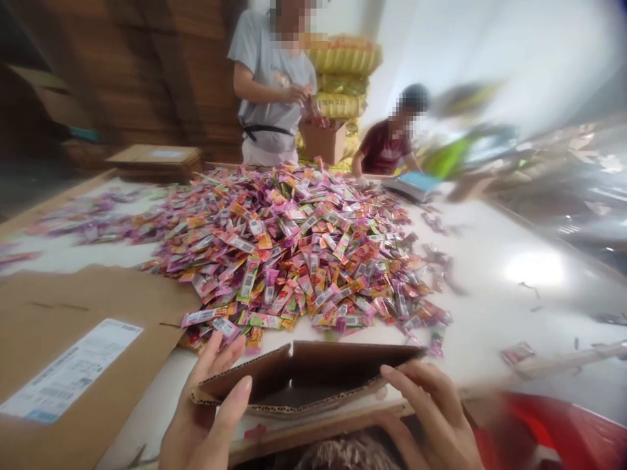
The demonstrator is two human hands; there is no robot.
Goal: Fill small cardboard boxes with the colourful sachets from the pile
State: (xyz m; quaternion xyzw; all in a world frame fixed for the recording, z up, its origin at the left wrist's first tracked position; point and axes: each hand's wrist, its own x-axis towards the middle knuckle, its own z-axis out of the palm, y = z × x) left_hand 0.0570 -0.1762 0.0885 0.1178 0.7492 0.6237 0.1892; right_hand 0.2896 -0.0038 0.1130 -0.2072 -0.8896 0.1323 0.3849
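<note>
At the near edge of the white table point(509, 274) I hold a folded piece of brown corrugated cardboard point(313, 378). My left hand point(206, 411) grips its left end, thumb over the front edge and fingers behind. My right hand point(431, 411) holds its right end, fingers curled over the edge. Just beyond the cardboard lies a large heap of small colourful wrapped sachets point(294, 248), pink, orange, green and purple.
A flattened cardboard box with a white label point(73, 365) lies on the left. Across the table a person in a grey shirt point(269, 85) stands handling something; another in a dark red shirt point(386, 143) sits. Yellow sacks point(343, 72) are stacked behind. A red object point(563, 431) is at lower right.
</note>
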